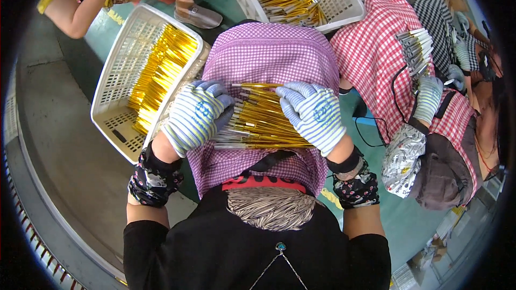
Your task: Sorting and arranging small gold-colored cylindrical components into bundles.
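A bundle of thin gold rods point(269, 121) with white or clear ends lies across my lap on a purple checked apron point(269, 48). Both my hands wear striped gloves. At the white ends, my left hand point(198, 111) is closed, its fingers curled together; whatever they grip is hidden. My right hand point(316, 111) rests at the gold ends, fingers bent over the farthest rods and closed on them. One rod lies slightly apart along the bundle's far side, its white tip pointing left.
A white basket point(115, 80) of gold rods stands at my left, another white basket point(344, 8) beyond my knees. To the right sits a co-worker in a red checked apron point(371, 48), a gloved hand point(429, 96) by grey-and-white rods point(416, 51). Another person point(80, 8) is at far left.
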Demonstrator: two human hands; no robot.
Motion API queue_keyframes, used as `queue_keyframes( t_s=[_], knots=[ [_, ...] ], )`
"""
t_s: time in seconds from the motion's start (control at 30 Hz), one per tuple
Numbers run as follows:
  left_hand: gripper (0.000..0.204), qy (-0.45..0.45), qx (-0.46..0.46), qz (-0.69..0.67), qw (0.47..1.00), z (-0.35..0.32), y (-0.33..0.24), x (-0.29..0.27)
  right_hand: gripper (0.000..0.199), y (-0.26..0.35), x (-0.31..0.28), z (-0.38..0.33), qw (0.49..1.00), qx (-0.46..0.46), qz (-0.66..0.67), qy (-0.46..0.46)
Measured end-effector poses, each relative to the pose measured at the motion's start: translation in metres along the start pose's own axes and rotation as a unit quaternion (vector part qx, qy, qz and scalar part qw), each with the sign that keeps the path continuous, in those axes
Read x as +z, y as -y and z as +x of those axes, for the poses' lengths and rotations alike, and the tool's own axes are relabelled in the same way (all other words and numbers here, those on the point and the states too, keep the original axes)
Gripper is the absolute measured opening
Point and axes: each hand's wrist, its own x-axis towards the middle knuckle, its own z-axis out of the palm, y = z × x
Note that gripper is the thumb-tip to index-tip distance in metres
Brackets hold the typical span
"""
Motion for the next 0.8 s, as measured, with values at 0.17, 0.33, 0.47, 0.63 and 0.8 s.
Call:
queue_keyframes(
  t_s=[0.17, 0.33, 0.47, 0.63, 0.8],
  knots=[
    [0.031, 0.15, -0.067, -0.073, 0.984, -0.025, 0.001, -0.007, 0.026, 0.021, -0.012, -0.005, 0.979, 0.0, 0.111, 0.168],
    [0.046, 0.126, -0.027, -0.071, 0.989, -0.027, -0.01, -0.004, 0.036, 0.044, 0.01, -0.025, 0.975, -0.028, 0.06, 0.212],
    [0.046, 0.088, -0.001, -0.042, 0.995, -0.03, -0.015, 0.01, 0.035, 0.045, 0.018, -0.03, 0.974, -0.025, 0.055, 0.219],
    [0.033, 0.075, 0.042, -0.059, 0.995, -0.037, -0.023, 0.025, 0.03, 0.051, 0.012, -0.024, 0.962, -0.008, 0.058, 0.267],
    [0.033, 0.042, 0.063, -0.067, 0.995, -0.03, -0.028, 0.009, 0.029, 0.052, 0.003, -0.028, 0.963, 0.013, 0.074, 0.257]
  ],
)
